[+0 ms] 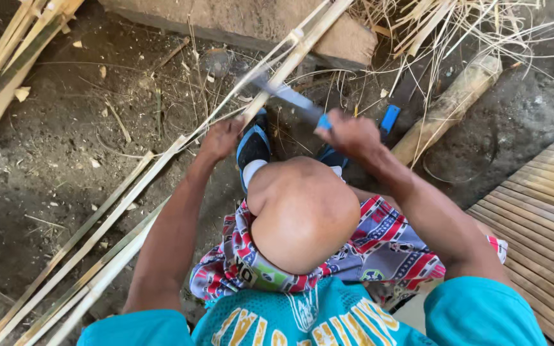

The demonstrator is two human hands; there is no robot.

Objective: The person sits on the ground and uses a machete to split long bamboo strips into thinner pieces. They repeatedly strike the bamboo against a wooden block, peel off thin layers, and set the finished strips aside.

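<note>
My left hand [220, 138] grips a long pale bamboo strip [290, 57] that runs from the upper right down to the lower left across the dirt. My right hand [349, 133] is closed on the blue handle of a knife [288, 96], whose blade lies against the strip just above my left hand. My bent knee [302, 211] rises between both arms, with a blue sandal [253, 146] on the foot under the strip.
Several split bamboo strips [91, 269] lie at lower left and more [8, 57] at upper left. A stone block [258, 22] sits at top, a thick bamboo piece [450, 106] at right, dry shavings [456, 25] above it, a slatted bamboo platform [546, 205] far right.
</note>
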